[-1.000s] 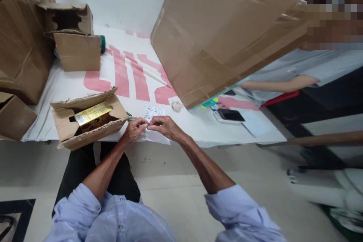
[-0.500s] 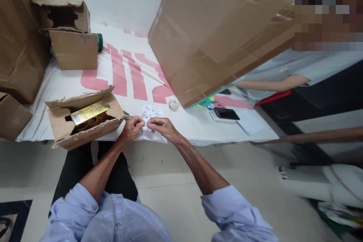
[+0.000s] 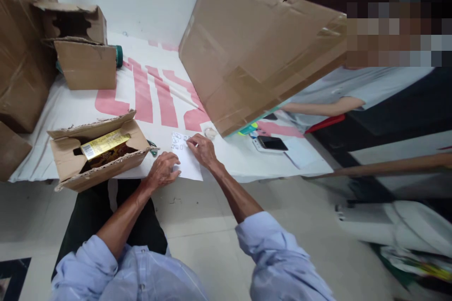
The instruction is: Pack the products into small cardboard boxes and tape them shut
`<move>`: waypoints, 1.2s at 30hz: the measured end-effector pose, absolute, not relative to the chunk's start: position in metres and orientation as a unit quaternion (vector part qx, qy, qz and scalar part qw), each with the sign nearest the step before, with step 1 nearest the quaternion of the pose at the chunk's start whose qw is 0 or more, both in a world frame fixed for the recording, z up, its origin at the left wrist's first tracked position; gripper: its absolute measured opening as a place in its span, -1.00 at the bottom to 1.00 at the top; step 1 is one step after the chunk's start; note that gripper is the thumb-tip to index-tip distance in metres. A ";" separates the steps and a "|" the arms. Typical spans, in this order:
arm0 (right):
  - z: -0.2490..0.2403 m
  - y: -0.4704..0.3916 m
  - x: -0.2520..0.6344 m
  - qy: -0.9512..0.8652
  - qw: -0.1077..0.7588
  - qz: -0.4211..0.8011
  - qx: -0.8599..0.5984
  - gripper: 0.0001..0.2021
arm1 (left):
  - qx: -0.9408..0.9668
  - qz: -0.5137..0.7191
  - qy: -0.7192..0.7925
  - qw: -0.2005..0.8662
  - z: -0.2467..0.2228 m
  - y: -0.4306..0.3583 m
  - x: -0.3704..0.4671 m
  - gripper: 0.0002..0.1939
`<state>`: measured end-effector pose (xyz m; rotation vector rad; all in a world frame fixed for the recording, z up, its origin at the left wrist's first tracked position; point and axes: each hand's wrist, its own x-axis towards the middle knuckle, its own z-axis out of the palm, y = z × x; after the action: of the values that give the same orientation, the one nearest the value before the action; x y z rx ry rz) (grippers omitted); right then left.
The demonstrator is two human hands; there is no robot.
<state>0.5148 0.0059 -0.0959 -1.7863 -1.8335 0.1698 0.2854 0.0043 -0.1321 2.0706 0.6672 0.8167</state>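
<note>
"Cardboard box (image 3: 106, 173) near the left hand (image 3: 163, 169): anything inside?"

"A yellow-topped packet (image 3: 106, 145), under spread flaps. The box behind (image 3: 86, 67) has a dark opening; its contents can't be made out."

"And the hands?"

"The left one lies loosely open, apparently empty, at the left edge of the white sheet (image 3: 190, 167), near the table's (image 3: 233, 162) front edge. The right hand (image 3: 202, 149) bunches its fingertips over the sheet's upper part; whether they pinch anything, one can't tell."
</note>
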 end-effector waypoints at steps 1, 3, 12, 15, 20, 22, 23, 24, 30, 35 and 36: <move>-0.099 0.008 0.516 -0.694 0.258 0.043 -0.671 -0.78 | 0.830 0.309 0.261 0.384 -0.133 0.003 0.286 -0.83; -0.105 0.010 0.516 -0.705 0.215 0.011 -0.675 -0.79 | 0.849 0.287 0.258 0.361 -0.134 0.002 0.286 -0.84; -0.113 0.013 0.515 -0.732 0.130 -0.033 -0.668 -0.76 | 0.874 0.259 0.257 0.322 -0.135 0.001 0.286 -0.81; -0.111 0.012 0.515 -0.735 0.119 -0.028 -0.667 -0.75 | 0.876 0.257 0.257 0.317 -0.135 0.001 0.286 -0.77; -0.105 0.010 0.515 -0.755 0.100 -0.007 -0.648 -0.70 | 0.879 0.254 0.255 0.312 -0.136 0.002 0.286 -0.76; -0.104 0.009 0.516 -0.756 0.095 0.003 -0.648 -0.69 | 0.880 0.252 0.255 0.310 -0.136 0.002 0.286 -0.76; -0.103 0.009 0.517 -0.755 0.095 0.011 -0.648 -0.70 | 0.881 0.251 0.256 0.309 -0.136 0.002 0.286 -0.76; -0.102 0.010 0.519 -0.754 0.095 0.020 -0.650 -0.71 | 0.881 0.251 0.256 0.308 -0.136 0.002 0.286 -0.76; -0.089 0.017 0.524 -0.749 0.049 0.092 -0.655 -0.70 | 0.883 0.247 0.257 0.304 -0.135 0.001 0.286 -0.77; -0.080 0.019 0.520 -0.752 0.026 0.096 -0.652 -0.67 | 0.886 0.240 0.256 0.303 -0.134 0.002 0.285 -0.76; -0.080 0.019 0.520 -0.750 0.027 0.097 -0.653 -0.67 | 0.886 0.240 0.255 0.303 -0.134 0.002 0.285 -0.75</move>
<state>0.5198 0.0190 -0.0802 -2.0180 -2.3176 0.2987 0.2852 0.0022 -0.1339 2.3490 0.6766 0.6355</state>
